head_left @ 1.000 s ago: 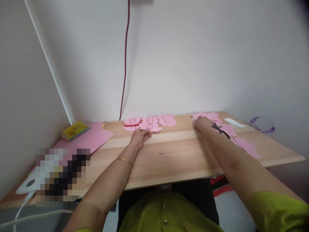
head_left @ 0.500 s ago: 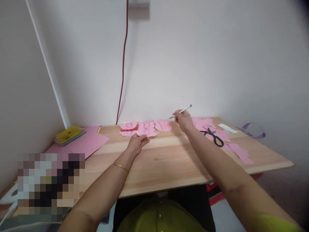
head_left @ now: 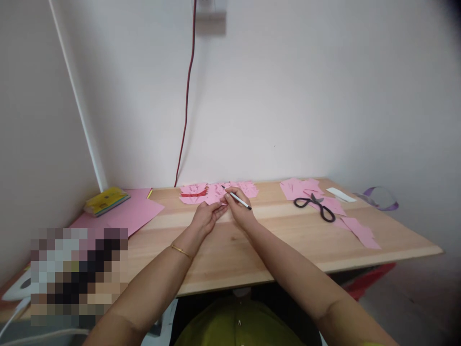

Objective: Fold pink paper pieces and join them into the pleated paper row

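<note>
My right hand [head_left: 240, 207] is closed around a slim white pen [head_left: 238, 198] with dark ends. Its tip points at the middle pink paper cutout [head_left: 215, 193], though the exact contact is too small to tell. At that cutout's near edge, my left hand [head_left: 208, 217] pinches the paper between thumb and fingers, right beside the other hand. To its left lies a pink cutout with a red strip [head_left: 194, 194] across it. A third pink cutout [head_left: 248, 188], partly behind my right hand, rests against the wall side.
Black-handled scissors [head_left: 317, 203] lie open on pink paper scraps [head_left: 294, 188] at the right. Beyond them are a white strip [head_left: 341, 194] and a purple-edged roll of tape [head_left: 391, 206]. At the left, a yellow packet [head_left: 106, 201] sits on pink sheets [head_left: 142, 211].
My right hand has come left and down with the pen, from above the table near the wall to the middle cutout beside my left hand. My left hand stays at the paper's edge.
</note>
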A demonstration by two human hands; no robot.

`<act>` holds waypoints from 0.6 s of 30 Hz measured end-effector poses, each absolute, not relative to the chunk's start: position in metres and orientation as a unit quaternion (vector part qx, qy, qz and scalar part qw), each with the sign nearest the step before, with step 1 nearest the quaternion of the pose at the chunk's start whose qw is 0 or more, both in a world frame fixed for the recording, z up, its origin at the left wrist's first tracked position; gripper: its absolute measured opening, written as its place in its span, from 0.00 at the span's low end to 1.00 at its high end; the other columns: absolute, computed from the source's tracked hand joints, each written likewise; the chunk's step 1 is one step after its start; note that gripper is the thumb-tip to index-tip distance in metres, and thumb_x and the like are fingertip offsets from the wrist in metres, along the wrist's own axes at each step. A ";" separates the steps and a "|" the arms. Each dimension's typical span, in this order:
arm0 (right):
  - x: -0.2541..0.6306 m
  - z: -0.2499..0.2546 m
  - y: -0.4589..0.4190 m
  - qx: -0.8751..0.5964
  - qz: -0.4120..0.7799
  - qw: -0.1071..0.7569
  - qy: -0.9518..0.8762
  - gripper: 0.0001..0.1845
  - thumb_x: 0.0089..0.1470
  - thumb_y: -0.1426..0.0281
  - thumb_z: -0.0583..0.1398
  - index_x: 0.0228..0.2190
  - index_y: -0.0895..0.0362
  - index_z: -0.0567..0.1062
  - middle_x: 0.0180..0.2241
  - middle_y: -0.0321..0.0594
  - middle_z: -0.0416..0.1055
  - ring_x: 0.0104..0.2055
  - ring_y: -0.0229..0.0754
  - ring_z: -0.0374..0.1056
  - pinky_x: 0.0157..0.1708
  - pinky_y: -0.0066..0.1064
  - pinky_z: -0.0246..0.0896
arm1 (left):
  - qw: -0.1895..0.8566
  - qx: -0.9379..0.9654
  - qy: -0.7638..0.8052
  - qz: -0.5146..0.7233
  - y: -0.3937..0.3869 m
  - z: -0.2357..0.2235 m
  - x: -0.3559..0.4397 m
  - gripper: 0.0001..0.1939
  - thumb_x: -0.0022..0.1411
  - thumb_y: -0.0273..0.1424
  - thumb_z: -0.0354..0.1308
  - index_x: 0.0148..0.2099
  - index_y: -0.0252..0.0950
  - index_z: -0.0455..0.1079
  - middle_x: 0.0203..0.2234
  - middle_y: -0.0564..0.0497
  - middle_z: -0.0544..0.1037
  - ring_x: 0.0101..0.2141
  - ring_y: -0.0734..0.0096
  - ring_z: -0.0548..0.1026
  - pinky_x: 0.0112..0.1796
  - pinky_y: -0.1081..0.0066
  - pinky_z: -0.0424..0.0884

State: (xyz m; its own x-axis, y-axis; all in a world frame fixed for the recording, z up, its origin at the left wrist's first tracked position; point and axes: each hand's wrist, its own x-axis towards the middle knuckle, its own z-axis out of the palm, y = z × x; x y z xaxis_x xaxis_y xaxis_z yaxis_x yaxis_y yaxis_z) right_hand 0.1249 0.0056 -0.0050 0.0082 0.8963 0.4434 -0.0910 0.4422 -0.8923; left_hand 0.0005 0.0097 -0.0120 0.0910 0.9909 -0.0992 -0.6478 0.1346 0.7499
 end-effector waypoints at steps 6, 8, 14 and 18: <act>0.122 -0.004 -0.001 -0.358 0.270 0.615 -0.649 0.09 0.59 0.61 0.55 0.36 0.54 0.68 0.32 0.39 0.72 0.36 0.41 0.71 0.40 0.35 0.67 | 0.717 0.247 0.271 0.593 0.009 -0.013 0.000 0.07 0.50 0.20 0.63 0.33 0.30 0.69 0.31 0.42 0.80 0.38 0.62 0.80 0.50 0.59 0.72; 0.121 -0.003 -0.002 -0.355 0.279 0.609 -0.652 0.10 0.60 0.60 0.54 0.34 0.54 0.68 0.29 0.37 0.71 0.34 0.41 0.70 0.38 0.34 0.67 | 0.716 0.247 0.271 0.594 0.008 -0.013 0.000 0.07 0.51 0.21 0.64 0.32 0.31 0.68 0.30 0.43 0.80 0.37 0.63 0.80 0.50 0.59 0.73; 0.121 -0.001 -0.005 -0.351 0.319 0.617 -0.628 0.16 0.61 0.60 0.52 0.44 0.55 0.70 0.35 0.41 0.73 0.37 0.41 0.71 0.42 0.36 0.67 | 0.682 0.267 0.311 0.606 0.007 -0.009 0.000 0.07 0.48 0.19 0.64 0.31 0.28 0.69 0.30 0.41 0.80 0.34 0.65 0.80 0.47 0.63 0.74; 0.119 0.000 -0.007 -0.374 0.324 0.612 -0.617 0.12 0.57 0.60 0.56 0.37 0.54 0.71 0.31 0.39 0.72 0.32 0.40 0.69 0.36 0.34 0.66 | 0.664 0.255 0.321 0.625 0.006 -0.005 0.000 0.08 0.46 0.17 0.63 0.28 0.30 0.68 0.25 0.46 0.78 0.30 0.68 0.78 0.45 0.64 0.74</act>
